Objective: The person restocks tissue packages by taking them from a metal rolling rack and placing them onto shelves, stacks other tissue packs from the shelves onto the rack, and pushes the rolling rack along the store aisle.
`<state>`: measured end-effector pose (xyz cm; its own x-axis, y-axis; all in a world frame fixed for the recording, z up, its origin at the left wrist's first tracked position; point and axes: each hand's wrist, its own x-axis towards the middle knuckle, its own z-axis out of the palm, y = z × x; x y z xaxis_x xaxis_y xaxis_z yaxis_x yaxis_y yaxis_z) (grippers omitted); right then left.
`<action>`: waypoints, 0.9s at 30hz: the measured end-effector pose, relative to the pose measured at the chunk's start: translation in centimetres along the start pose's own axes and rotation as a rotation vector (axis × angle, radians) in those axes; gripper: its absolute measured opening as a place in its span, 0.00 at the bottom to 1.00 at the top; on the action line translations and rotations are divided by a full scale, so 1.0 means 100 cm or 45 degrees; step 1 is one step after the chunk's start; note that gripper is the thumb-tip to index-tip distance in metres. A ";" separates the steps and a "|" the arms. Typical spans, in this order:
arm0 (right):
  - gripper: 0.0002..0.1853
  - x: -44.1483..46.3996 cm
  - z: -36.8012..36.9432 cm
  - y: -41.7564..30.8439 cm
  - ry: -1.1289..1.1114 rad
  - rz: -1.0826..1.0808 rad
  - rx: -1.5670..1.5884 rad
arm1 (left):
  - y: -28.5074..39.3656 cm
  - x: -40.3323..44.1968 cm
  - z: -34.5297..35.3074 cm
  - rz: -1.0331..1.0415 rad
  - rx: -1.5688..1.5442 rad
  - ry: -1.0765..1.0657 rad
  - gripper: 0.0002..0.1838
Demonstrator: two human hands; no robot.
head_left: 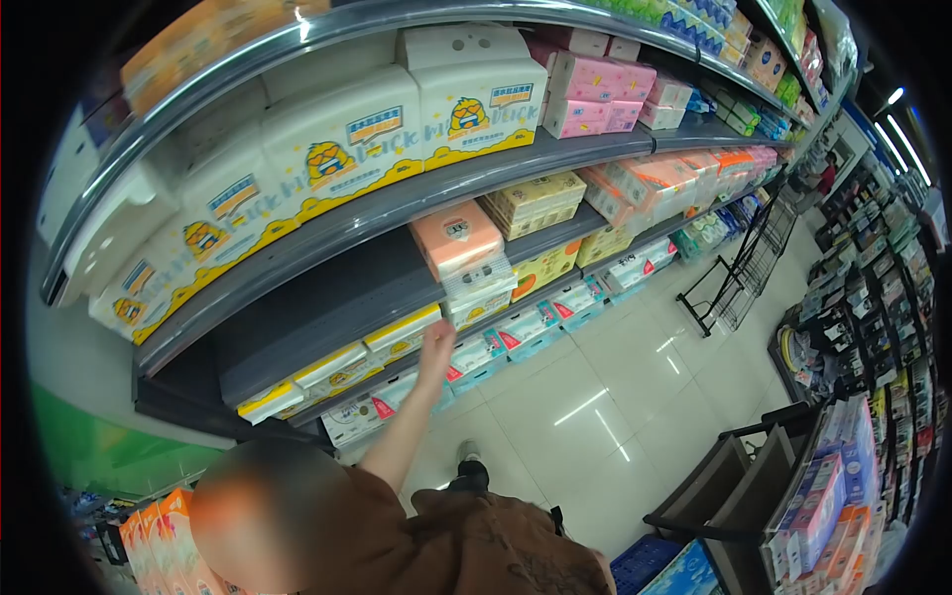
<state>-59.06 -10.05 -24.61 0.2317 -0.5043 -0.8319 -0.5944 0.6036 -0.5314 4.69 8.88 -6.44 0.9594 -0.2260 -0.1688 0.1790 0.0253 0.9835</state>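
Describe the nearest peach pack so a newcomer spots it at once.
Long grey shelving, left of the tiled floor. On the shelf under the big duck-print packs, the peach pack tops a white stack. Beige packs separate it from the other peach ones.

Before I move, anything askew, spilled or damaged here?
A black wire frame stands on the aisle floor, odd because it could obstruct passage. No spill or damage stands out; the far shelves are too small to judge.
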 end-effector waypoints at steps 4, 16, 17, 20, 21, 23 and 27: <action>0.27 -0.006 0.037 -0.103 -0.042 -0.069 -0.085 | 0.042 0.093 0.007 0.199 0.450 0.287 0.28; 0.24 0.184 0.055 -0.224 -0.341 0.197 -0.440 | 0.074 0.129 0.014 0.353 0.114 0.284 0.11; 0.25 0.194 0.061 -0.252 -0.363 0.192 -0.428 | 0.096 0.120 0.021 0.131 -0.279 0.223 0.10; 0.28 0.249 0.087 -0.331 -0.643 -0.158 -0.557 | 0.121 0.107 0.030 0.250 -0.591 0.162 0.07; 0.29 0.256 0.101 -0.364 -0.714 -0.197 -0.565 | 0.111 0.103 0.029 0.324 -0.572 0.199 0.06; 0.30 0.202 0.167 -0.447 -0.791 -0.041 -0.478 | 0.106 0.063 0.039 0.388 -0.304 0.339 0.05; 0.32 0.181 0.280 -0.542 -1.467 -0.158 -0.436 | 0.089 -0.041 0.053 0.523 -0.115 0.477 0.07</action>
<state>-1.07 -34.56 -15.39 0.7485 0.4045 -0.5255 -0.6525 0.3072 -0.6927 1.21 4.90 3.30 0.9632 0.1806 0.1992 -0.2234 0.1250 0.9667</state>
